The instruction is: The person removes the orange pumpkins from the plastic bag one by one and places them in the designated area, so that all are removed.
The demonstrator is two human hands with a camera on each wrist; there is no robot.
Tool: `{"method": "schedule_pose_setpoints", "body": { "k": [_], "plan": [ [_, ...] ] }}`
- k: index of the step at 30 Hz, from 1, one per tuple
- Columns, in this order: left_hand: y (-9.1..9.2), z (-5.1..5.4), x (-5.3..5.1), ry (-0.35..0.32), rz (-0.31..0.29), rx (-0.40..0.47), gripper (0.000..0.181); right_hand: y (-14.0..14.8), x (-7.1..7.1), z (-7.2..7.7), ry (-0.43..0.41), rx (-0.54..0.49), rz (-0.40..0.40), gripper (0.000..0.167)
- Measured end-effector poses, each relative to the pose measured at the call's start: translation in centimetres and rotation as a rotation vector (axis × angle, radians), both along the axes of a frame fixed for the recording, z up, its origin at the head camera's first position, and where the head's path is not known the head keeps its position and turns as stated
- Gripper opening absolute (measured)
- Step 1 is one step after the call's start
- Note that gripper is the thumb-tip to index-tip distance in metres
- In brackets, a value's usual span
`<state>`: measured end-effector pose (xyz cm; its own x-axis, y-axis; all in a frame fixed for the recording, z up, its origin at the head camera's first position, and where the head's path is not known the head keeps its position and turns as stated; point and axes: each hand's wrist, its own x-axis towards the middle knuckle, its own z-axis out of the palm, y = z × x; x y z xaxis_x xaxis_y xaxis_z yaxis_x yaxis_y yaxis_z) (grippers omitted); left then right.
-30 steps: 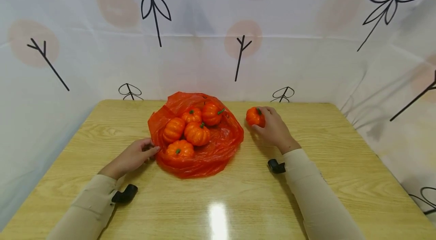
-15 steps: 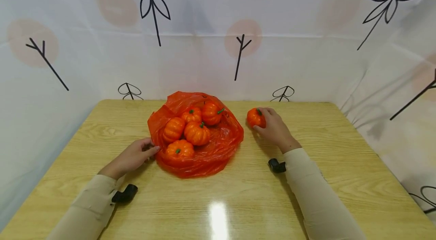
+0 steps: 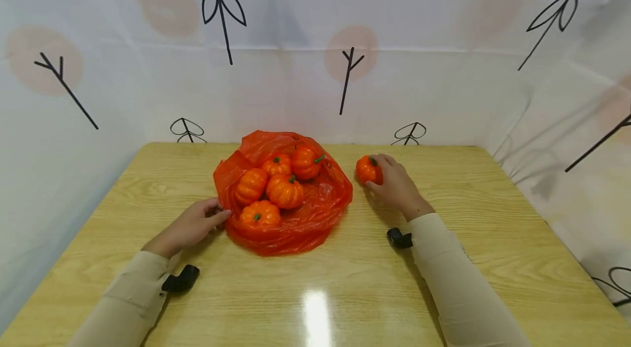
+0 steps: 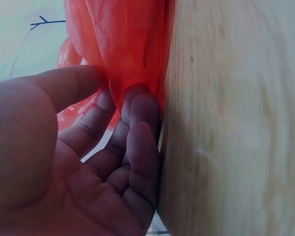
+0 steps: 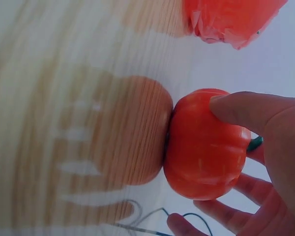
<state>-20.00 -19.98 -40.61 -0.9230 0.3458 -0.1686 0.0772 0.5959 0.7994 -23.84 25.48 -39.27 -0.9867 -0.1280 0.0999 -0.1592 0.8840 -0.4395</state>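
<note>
A red plastic bag [image 3: 305, 237] lies spread wide on the table, with several small orange toy pumpkins [image 3: 285, 192] inside it. At its left edge, my left hand [image 3: 194, 225] pinches the thin film between thumb and fingers. The left wrist view shows the bag's side [image 4: 120, 44] running down to those fingers [image 4: 142, 110], some partly behind the film. To the right of the bag, my right hand [image 3: 396, 183] holds another toy pumpkin [image 3: 367, 170] with a green stem. In the right wrist view that pumpkin [image 5: 204, 147] stands on the tabletop, the thumb on its side.
The light wooden table [image 3: 276, 298] ends at a white cloth backdrop [image 3: 291, 84] with drawn plants. Black wrist mounts [image 3: 181, 279] stick out from both sleeves above the tabletop. A gap of bare table separates the bag from the held pumpkin.
</note>
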Motion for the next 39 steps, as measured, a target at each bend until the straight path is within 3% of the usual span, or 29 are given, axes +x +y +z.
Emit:
{"method": "schedule_pose_setpoints", "body": {
  "k": [12,27,30,39],
  "plan": [
    [0.0,0.2,-0.1,-0.005,-0.002,0.002,0.029,-0.5,0.3,0.3,-0.018,0.0,0.005,0.067],
    [-0.1,0.1,0.1,-0.013,0.005,0.003,0.028,-1.3,0.8,1.1,-0.067,-0.024,0.078,0.063],
    [-0.2,-0.1,0.1,-0.013,0.007,0.005,0.029,-1.6,0.9,1.3,-0.037,-0.026,0.077,0.061],
    [-0.2,-0.1,0.0,0.01,-0.002,-0.003,0.028,-3.6,2.0,2.4,0.159,-0.056,0.101,0.053]
  ]
}}
